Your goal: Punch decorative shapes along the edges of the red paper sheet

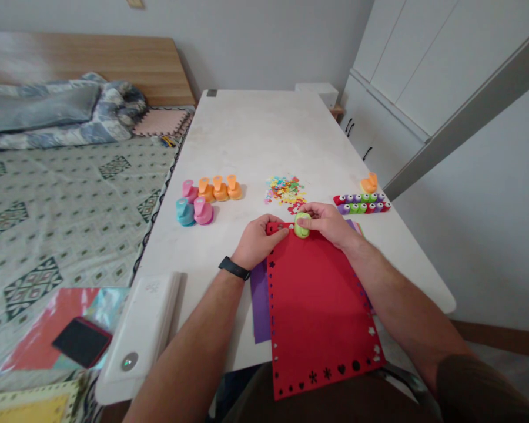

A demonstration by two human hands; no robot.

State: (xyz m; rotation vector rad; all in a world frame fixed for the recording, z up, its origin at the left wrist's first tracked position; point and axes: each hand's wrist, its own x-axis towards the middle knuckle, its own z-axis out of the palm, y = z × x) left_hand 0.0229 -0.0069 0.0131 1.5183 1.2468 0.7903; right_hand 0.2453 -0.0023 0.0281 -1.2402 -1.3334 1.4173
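here the right hand (328,223) is clamped on a green punch (302,225) at the red sheet's (317,305) far edge; the left hand (260,239) pinches that edge beside the punch.

On the white table (255,135), the red paper sheet (317,305) lies nearest, over a purple sheet (259,305). Behind it sits the confetti pile (285,191); pastel plastic punches (205,200) cluster left, small bead-like punches (361,203) right.
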